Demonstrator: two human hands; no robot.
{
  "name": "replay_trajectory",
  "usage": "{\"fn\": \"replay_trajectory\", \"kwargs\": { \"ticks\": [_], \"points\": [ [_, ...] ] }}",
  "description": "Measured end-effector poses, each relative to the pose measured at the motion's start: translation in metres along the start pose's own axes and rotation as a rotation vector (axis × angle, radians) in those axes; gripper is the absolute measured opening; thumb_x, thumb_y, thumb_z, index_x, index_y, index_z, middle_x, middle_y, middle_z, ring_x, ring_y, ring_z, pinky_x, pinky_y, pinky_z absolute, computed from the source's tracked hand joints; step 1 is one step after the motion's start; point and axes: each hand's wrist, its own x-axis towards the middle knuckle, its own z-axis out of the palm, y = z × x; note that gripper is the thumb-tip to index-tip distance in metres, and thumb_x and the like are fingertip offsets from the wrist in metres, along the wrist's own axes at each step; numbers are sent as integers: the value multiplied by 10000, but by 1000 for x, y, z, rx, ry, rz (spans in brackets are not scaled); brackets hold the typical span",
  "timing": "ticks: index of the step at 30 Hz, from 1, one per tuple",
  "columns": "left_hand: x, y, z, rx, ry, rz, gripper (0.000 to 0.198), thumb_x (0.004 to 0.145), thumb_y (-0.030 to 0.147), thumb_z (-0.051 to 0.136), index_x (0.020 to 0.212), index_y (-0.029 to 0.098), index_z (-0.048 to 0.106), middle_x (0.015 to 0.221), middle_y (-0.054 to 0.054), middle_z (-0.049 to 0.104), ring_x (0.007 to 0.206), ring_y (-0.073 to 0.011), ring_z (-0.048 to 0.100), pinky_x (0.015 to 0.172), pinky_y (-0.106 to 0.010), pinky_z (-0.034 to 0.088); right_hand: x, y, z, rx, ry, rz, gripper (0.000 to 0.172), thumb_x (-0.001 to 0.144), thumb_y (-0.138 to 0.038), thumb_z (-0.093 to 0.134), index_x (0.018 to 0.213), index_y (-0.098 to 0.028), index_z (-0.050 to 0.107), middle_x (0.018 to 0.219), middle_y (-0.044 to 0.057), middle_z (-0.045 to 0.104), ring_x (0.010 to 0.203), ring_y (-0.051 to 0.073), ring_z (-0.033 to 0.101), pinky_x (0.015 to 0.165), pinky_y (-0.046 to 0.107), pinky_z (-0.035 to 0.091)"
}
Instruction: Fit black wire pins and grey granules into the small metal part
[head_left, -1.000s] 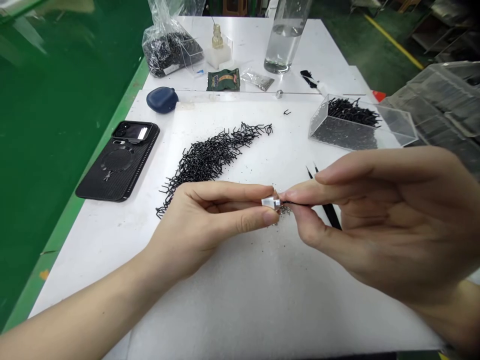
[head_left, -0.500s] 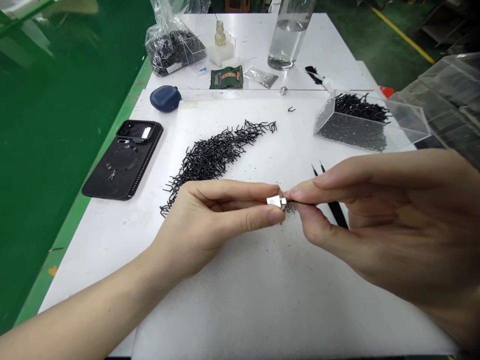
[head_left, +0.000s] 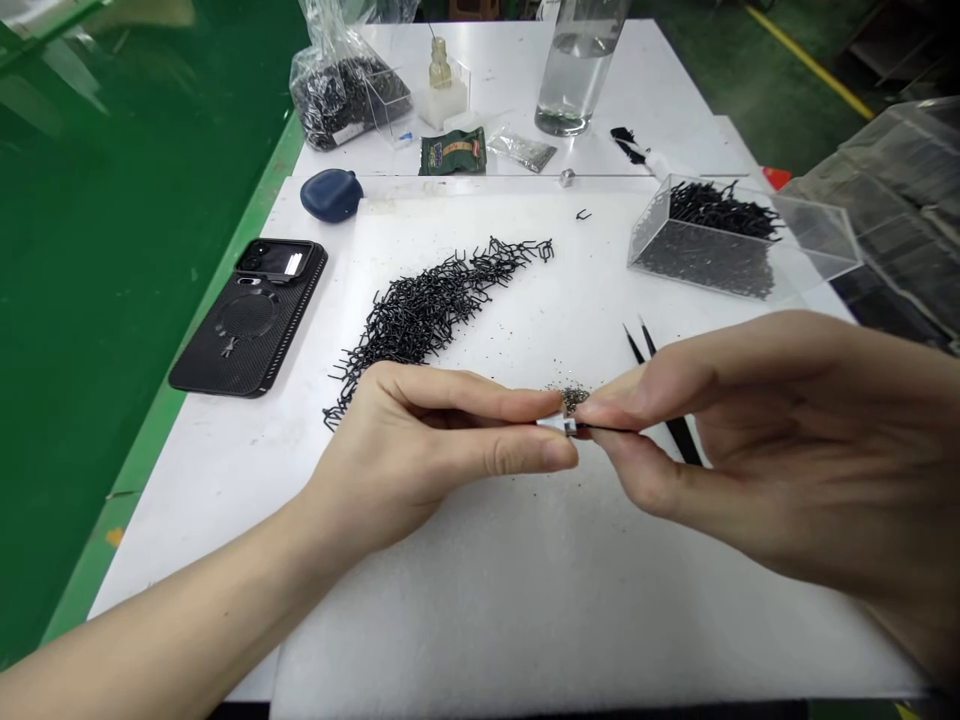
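My left hand (head_left: 420,450) pinches a small silver metal piece (head_left: 559,425) between thumb and forefinger above the white foam mat (head_left: 487,600). My right hand (head_left: 757,450) meets it fingertip to fingertip and pinches a thin black wire clip (head_left: 600,428) against that piece. Just behind the fingertips lies a small heap of tiny metal bits (head_left: 574,397). Black tweezers (head_left: 660,390) rest on the mat, partly hidden under my right hand. A long pile of black wire clips (head_left: 435,305) lies behind my left hand.
A clear box (head_left: 739,240) of black clips stands at the right. At the left lie a black phone (head_left: 251,320) and a blue case (head_left: 331,195). Farther back are a bag of clips (head_left: 341,95), a green packet (head_left: 452,152), a small bottle (head_left: 440,65) and a glass of water (head_left: 574,75).
Both hands have dropped slightly toward the mat, still joined at the fingertips. The silver piece is now more hidden between the left fingers. The view has shifted a little.
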Motion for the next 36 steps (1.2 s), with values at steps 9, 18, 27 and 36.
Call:
{"fn": "replay_trajectory", "kwargs": {
  "ticks": [9, 18, 27, 36],
  "points": [
    [1, 0, 1, 12, 26, 3, 238, 741, 103, 950, 865, 297, 886, 917, 32, 870, 922, -192, 843, 864, -203, 693, 0, 2, 1, -6, -11, 8, 288, 771, -63, 834, 882, -320, 766, 787, -55, 817, 564, 176, 739, 557, 298, 702],
    [1, -2, 1, 17, 42, 15, 241, 724, 115, 965, 863, 296, 886, 892, 24, 869, 881, -188, 841, 816, -203, 689, -1, 7, -1, 55, -6, -3, 436, 766, 8, 790, 1018, -349, 795, 862, -56, 822, 724, 215, 811, 632, 345, 716],
    [2, -4, 3, -10, 73, 30, 217, 726, 116, 966, 854, 264, 873, 903, 10, 869, 930, -214, 843, 877, -264, 707, 0, 15, 2, 155, 17, -59, 496, 764, 29, 790, 1104, -332, 785, 872, -27, 804, 753, 231, 808, 634, 382, 710],
    [5, -4, 3, -33, 67, 37, 196, 791, 119, 928, 896, 268, 855, 863, 43, 853, 842, -117, 821, 831, -162, 666, 2, 22, 2, 123, 114, -79, 420, 725, -38, 857, 993, -342, 744, 876, -45, 779, 750, 219, 787, 617, 367, 697]
  ]
}}
